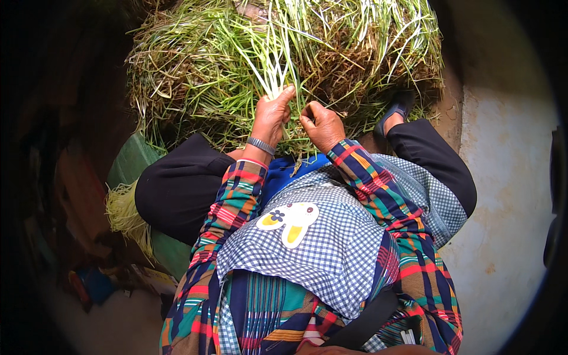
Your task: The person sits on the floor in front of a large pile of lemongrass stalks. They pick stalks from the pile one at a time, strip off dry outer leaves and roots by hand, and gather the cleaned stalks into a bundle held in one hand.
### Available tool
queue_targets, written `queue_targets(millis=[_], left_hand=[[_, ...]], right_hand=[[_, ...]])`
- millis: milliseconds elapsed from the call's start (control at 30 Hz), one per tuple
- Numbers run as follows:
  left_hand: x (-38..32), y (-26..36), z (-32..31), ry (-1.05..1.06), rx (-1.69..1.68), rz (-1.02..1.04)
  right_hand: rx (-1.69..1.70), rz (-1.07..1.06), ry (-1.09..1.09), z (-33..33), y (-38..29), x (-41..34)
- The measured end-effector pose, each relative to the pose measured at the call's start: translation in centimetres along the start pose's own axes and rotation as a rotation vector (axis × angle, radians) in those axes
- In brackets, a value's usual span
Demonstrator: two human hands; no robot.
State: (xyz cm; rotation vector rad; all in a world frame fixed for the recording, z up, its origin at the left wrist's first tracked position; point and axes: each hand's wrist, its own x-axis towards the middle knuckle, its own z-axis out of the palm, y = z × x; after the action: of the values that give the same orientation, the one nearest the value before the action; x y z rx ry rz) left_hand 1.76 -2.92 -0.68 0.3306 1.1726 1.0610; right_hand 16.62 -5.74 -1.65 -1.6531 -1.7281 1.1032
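My left hand (271, 116), with a metal band on its wrist, grips a small bunch of pale stalks (274, 73). The stalks fan out upward from the fist, away from my body. Close by on the right is my right hand (323, 125), its thumb and index finger curled together beside the bunch. Whether a thin strand lies between those fingertips is too small to tell. Beyond both hands spreads a large heap of long-stemmed green plants (195, 57), with brown, root-like tangles (341, 73) on its right side.
My bent knees flank the heap's near side. At my left, a bundle of pale yellow-green stalks (128, 213) lies on green sheeting (133, 159). A checked apron (337, 235) covers my lap, over blue cloth (288, 174). Pale floor (501, 177) stretches along the right.
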Motion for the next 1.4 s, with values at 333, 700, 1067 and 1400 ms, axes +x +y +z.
queue_targets(millis=[333, 700, 1067, 1400], left_hand=[[-0.7, -1.1, 1.7, -0.075, 0.024, -0.052], [0.5, 0.6, 1.5, 0.011, -0.085, 0.141], [0.4, 0.8, 3.0, -0.08, 0.068, 0.08], [-2.2, -2.1, 6.7, 0.016, 0.144, 0.075]], right_hand=[[0.99, 0.351, -0.055, -1.5, 0.6, 3.5], [0.922, 0.148, -0.421, -3.4, 3.7, 2.6], [0.064, -0.115, -0.187, -4.8, 4.7, 4.5], [0.919, 0.236, -0.135, -7.2, -0.2, 5.0]])
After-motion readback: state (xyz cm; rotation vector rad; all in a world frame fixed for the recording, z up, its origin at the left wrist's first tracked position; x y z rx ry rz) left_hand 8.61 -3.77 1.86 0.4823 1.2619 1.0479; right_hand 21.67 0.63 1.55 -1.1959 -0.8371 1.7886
